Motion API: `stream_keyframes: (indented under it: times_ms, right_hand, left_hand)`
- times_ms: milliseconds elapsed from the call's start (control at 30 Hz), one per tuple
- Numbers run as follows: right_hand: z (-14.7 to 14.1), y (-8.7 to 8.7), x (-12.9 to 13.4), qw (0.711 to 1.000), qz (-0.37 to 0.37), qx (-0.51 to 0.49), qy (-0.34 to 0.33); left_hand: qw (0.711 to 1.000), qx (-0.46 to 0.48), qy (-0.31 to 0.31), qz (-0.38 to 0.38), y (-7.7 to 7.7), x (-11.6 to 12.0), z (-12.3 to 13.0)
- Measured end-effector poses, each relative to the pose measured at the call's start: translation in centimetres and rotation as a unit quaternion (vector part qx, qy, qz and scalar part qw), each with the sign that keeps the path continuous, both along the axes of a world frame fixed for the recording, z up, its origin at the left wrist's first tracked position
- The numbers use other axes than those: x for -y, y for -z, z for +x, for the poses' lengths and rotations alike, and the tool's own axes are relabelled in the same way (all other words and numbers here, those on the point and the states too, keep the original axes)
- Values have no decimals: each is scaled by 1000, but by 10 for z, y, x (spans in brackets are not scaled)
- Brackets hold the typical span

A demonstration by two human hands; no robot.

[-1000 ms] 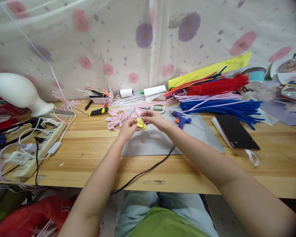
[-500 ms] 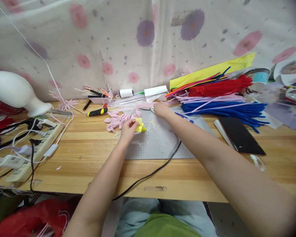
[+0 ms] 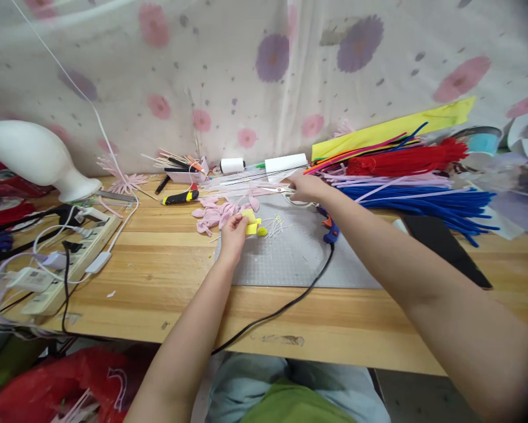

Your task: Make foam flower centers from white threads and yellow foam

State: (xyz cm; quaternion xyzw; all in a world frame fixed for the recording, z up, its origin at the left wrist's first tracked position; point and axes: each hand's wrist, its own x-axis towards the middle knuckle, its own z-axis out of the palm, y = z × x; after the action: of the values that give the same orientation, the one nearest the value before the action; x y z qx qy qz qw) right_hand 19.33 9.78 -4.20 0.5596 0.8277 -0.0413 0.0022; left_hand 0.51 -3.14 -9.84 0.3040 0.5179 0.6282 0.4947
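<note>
My left hand (image 3: 232,236) pinches a small flat yellow piece (image 3: 251,223); whether paper or felt, I cannot tell. Just past it, a rounder bright yellow bit (image 3: 262,231) lies near thin white yellow-tipped stems (image 3: 276,225). Farther back, my right hand (image 3: 306,188) has its fingers closed around the handles of a pair of scissors (image 3: 279,189), blades pointing left. Beneath both hands spreads a grey cutting mat (image 3: 281,267). Soft pink pieces (image 3: 215,215) are heaped left of the yellow piece. A blue glue gun (image 3: 330,233) rests by my right forearm, partly hidden.
A black cord (image 3: 285,306) runs from the glue gun over the table's front edge. Left are a power strip (image 3: 76,258), a white foam head (image 3: 39,155) and a yellow-black cutter (image 3: 180,198). Right are blue pipe cleaners (image 3: 422,204), red ones (image 3: 404,161) and a black phone (image 3: 444,247).
My right hand has drawn the scissors slightly to the right, and more of them shows. The glue gun is less covered by my forearm. My left hand still holds the yellow piece; the view has shifted slightly.
</note>
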Motion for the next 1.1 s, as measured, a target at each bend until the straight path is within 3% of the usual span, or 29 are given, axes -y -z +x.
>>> stream_keyframes:
  times_ms: [167,367,533,733,900,1100]
  right_hand:
    - [25,-5,37,978,-42,-205,-13]
    - [19,-3,80,974,-129,-165,-92]
    - [7,-8,90,952,-206,-177,-143]
    - [-4,-9,99,906,-295,-267,-141]
    - [-8,-4,101,897,-312,-284,-134]
    - [-14,-10,106,897,-319,-276,-133]
  left_hand:
    - [999,41,-11,19,-1,2,7]
    - [998,56,-7,27,-4,7,14]
    - [999,41,-8,30,-9,14,9]
    - [998,57,-11,22,-14,23,1]
    - [998,57,-15,13,-17,27,0]
    - [998,65,-18,9,-18,28,-2]
